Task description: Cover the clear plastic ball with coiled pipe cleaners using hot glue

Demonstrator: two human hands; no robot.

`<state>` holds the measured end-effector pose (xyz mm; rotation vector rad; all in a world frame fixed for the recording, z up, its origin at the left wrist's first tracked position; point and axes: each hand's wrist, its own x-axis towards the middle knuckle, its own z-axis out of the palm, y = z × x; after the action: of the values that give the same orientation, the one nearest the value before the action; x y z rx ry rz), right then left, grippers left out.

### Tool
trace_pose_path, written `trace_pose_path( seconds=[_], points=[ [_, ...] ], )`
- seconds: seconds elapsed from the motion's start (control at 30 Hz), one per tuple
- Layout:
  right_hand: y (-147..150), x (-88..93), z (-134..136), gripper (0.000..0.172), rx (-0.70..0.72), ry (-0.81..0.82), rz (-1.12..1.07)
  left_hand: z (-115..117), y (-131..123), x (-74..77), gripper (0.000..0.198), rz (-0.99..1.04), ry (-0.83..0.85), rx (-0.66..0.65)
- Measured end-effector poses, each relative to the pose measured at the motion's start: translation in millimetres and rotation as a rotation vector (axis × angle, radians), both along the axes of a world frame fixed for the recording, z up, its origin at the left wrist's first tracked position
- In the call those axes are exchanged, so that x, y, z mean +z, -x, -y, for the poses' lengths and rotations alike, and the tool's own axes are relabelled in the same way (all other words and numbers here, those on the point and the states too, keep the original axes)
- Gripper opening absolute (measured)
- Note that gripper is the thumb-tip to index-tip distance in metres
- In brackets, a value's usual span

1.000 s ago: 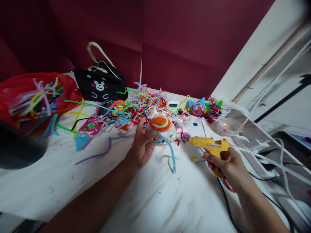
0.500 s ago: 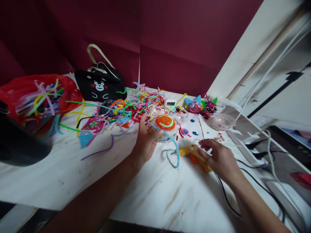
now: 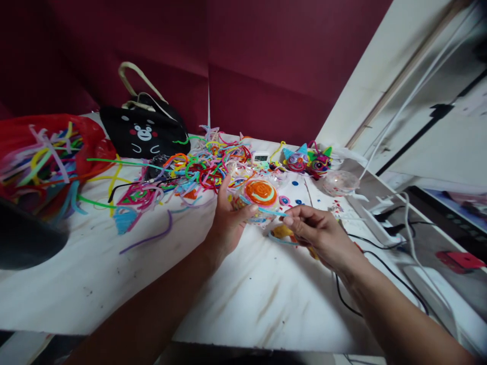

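My left hand (image 3: 227, 223) is wrapped round a clear ball (image 3: 254, 215) whose upper face carries a coil of orange pipe cleaner (image 3: 259, 191) with other colours round it. From the ball runs a light blue pipe cleaner (image 3: 271, 211), pinched between the thumb and fingers of my right hand (image 3: 312, 228); its loose end loops below. Under my right hand lies a yellow glue gun (image 3: 282, 231) on the table, mostly hidden by the hand. Just beyond the ball are small pink and blue coiled discs (image 3: 284, 201).
Loose pipe cleaners (image 3: 213, 159) are heaped at the back, with a red bag (image 3: 91, 139) of more at left beside a black bag (image 3: 142, 133). Two decorated balls (image 3: 296, 159) and a clear bowl (image 3: 340, 182) stand back right. Black cables (image 3: 393, 271) cross the right side.
My right hand has left the glue gun and moved left to the light blue pipe cleaner, now drawn out from the ball. My left hand still holds the ball. The view has shifted slightly.
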<state>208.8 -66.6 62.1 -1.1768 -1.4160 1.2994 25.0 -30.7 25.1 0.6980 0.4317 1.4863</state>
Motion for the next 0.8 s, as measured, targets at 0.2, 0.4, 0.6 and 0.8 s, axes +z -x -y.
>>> trace_pose_path(
  seconds=[0.2,0.4,0.6,0.8],
  points=[
    [-5,2.6,-14,0.037,-0.14,-0.174,0.114,2,-1,2.5,0.109,-0.004,0.063,-0.042],
    [-8,6.3,-17,0.028,-0.179,-0.282,0.183,2,1,2.8,0.109,-0.034,0.076,-0.129],
    [-14,6.8,-19,0.024,-0.146,-0.263,0.172,2,4,2.4,0.111,-0.087,0.091,-0.212],
    [-18,9.3,-18,0.023,-0.077,-0.258,0.173,2,6,1.9,0.112,-0.14,0.085,-0.27]
  ],
)
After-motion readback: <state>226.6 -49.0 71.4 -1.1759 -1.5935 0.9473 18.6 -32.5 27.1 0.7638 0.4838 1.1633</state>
